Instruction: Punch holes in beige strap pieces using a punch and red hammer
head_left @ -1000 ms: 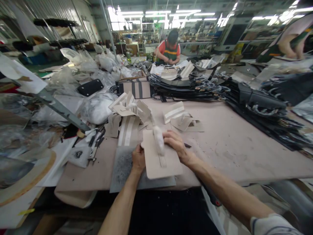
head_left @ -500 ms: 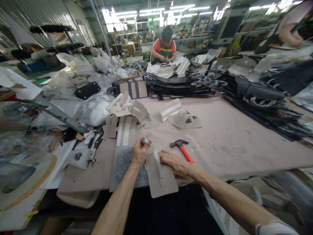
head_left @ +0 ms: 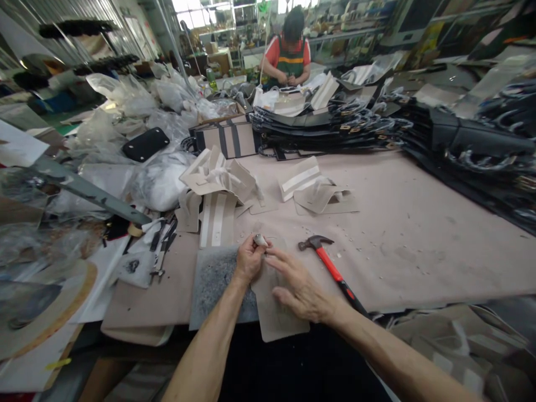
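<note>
A beige cut panel [head_left: 276, 318] lies at the near edge of the table, partly over a grey speckled slab [head_left: 211, 282]. My left hand [head_left: 248, 261] is closed round a small metal punch [head_left: 260, 240] set upright at the panel's top. My right hand [head_left: 299, 287] rests on the panel, its fingers reaching toward the punch tip. A hammer with a red and black handle [head_left: 330, 269] lies on the table just right of my right hand.
Loose beige panels with white stripes [head_left: 220, 192] and folded pieces [head_left: 320, 195] lie mid-table. Stacked black bag parts [head_left: 460, 145] fill the right and back. Plastic bags [head_left: 161, 181] and small tools [head_left: 161, 245] crowd the left. A person in a red shirt [head_left: 290, 56] works at the far end.
My right hand let go of the white-wrapped strap piece and came onto the panel by the punch. The left hand took up the punch and stood it on the panel. The hammer came into view.
</note>
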Tool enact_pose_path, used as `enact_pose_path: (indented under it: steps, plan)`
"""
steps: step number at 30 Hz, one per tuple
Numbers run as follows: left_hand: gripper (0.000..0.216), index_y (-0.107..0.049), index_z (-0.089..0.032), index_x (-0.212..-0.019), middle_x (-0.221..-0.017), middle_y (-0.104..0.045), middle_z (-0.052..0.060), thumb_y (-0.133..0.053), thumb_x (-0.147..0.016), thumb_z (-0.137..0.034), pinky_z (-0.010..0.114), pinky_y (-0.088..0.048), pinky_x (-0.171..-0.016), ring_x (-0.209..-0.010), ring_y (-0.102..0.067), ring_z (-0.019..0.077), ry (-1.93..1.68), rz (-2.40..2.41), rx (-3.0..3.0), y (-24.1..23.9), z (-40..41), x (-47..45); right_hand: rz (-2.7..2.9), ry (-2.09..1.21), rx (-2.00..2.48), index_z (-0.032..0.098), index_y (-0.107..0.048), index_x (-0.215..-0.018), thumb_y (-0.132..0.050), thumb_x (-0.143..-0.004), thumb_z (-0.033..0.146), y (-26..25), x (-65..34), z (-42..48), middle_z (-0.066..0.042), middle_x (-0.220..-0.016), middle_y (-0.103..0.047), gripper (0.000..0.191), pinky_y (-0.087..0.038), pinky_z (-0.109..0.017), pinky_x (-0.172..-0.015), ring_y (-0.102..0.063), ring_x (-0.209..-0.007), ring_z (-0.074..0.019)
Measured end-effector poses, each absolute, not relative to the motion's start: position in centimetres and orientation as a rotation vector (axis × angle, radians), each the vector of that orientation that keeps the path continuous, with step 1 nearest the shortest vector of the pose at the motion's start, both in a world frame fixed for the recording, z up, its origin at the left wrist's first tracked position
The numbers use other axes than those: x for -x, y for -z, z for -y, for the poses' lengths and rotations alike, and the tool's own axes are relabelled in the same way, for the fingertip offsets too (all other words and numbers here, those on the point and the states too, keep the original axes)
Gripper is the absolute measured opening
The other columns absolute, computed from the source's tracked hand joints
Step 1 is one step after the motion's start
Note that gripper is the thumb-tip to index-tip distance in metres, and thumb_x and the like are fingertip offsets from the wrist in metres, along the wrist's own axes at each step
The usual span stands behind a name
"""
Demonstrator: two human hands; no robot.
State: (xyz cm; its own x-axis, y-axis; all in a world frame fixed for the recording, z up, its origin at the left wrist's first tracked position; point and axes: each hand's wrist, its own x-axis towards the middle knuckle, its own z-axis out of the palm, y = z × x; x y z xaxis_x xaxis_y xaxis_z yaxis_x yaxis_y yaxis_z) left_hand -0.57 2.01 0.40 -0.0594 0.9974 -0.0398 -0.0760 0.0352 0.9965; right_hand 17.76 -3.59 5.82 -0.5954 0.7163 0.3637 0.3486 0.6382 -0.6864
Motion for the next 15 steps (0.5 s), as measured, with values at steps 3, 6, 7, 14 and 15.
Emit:
enact_pose_path:
  steps: [3, 6, 7, 14, 15]
  plan:
    - [0.027, -0.063, -0.016, -0.095, -0.086, -0.074, 0.006, -0.071, -0.078, -0.035, 0.027, -0.055, -0.076, -0.079, -0.07, 0.017, -1.249, -1.225, -1.086, -0.5, -2.0, 0.5, 2.306, -0.837, 0.844, 0.021, -0.055, -0.124, -0.059, -0.09, 0.03, -4.9, -16.7, 4.5, -0.013, -0.145, -0.044, 0.036, -0.036, -0.05, -0.114, -0.04, -0.136, -0.0291]
    - [0.025, -0.064, -0.016, -0.095, -0.087, -0.074, 0.005, -0.071, -0.079, -0.033, 0.027, -0.055, -0.076, -0.081, -0.071, 0.017, -1.239, -1.236, -1.096, -0.3, -2.1, 0.4, 2.251, -0.872, 0.908, 0.02, -0.053, -0.124, -0.054, -0.092, 0.024, -3.4, -16.9, 5.1, -0.014, -0.139, -0.049, 0.033, -0.039, -0.045, -0.112, -0.046, -0.13, -0.0252]
    - [0.024, -0.064, -0.016, -0.094, -0.088, -0.074, 0.005, -0.071, -0.079, -0.033, 0.027, -0.054, -0.076, -0.081, -0.071, 0.017, -1.236, -1.232, -1.101, -0.3, -2.1, 0.4, 2.245, -0.872, 0.908, 0.02, -0.052, -0.126, -0.054, -0.092, 0.024, -3.1, -17.0, 5.2, -0.014, -0.138, -0.05, 0.034, -0.037, -0.047, -0.113, -0.047, -0.129, -0.0251]
    - [0.019, -0.065, -0.017, -0.091, -0.087, -0.074, 0.004, -0.07, -0.08, -0.031, 0.025, -0.053, -0.076, -0.081, -0.07, 0.0153, -1.224, -1.238, -1.168, -0.3, -2.1, 0.4, 2.238, -0.857, 0.887, 0.018, -0.053, -0.124, -0.056, -0.091, 0.027, -3.0, -17.0, 5.2, -0.014, -0.134, -0.053, 0.034, -0.032, -0.05, -0.115, -0.047, -0.128, -0.026]
    - [0.018, -0.065, -0.017, -0.091, -0.087, -0.074, 0.004, -0.07, -0.08, -0.031, 0.025, -0.053, -0.076, -0.081, -0.07, 0.0153, -1.221, -1.246, -1.182, -0.3, -2.0, 0.4, 2.235, -0.852, 0.887, 0.018, -0.054, -0.124, -0.056, -0.091, 0.027, -3.1, -16.9, 5.2, -0.014, -0.135, -0.053, 0.034, -0.033, -0.049, -0.115, -0.047, -0.128, -0.026]
